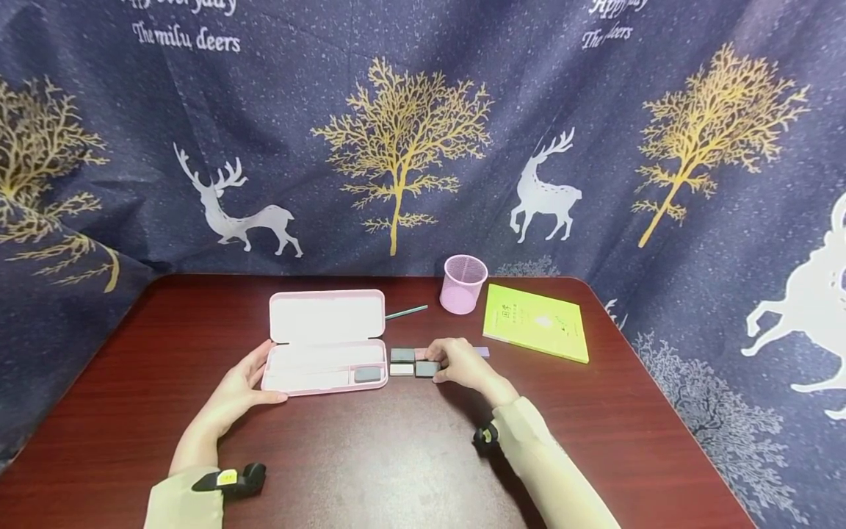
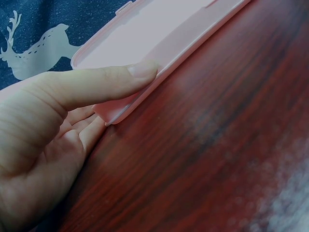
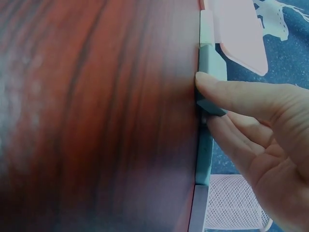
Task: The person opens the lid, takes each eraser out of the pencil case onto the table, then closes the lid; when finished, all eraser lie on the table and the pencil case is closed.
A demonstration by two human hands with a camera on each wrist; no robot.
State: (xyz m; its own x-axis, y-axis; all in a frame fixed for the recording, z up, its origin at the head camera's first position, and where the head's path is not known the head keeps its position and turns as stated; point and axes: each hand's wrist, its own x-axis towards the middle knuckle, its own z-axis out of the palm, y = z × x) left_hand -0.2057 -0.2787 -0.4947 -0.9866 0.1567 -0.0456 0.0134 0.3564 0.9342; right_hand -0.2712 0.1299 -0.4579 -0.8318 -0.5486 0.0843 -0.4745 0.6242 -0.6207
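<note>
An open pink pencil case [image 1: 307,367] lies on the table, its lid [image 1: 327,316] raised at the back. One dark grey eraser-like block [image 1: 367,375] is in its right front compartment. My left hand [image 1: 238,386] grips the case's left end, with the thumb [image 2: 116,84] on the front rim. Right of the case, my right hand [image 1: 463,364] pinches a dark grey eraser-like block [image 1: 427,369] between thumb and fingers. Beside it lie a white block [image 1: 401,370] and another dark block [image 1: 402,355]. A pink piece and a purple piece [image 1: 483,352] are partly behind the right hand.
A pink mesh pen cup [image 1: 460,290] stands at the back of the table, left of a yellow-green book [image 1: 535,323]. A thin green pencil-like stick [image 1: 407,312] lies behind the blocks, beside the lid. A patterned dark blue cloth [image 1: 423,147] hangs behind the table.
</note>
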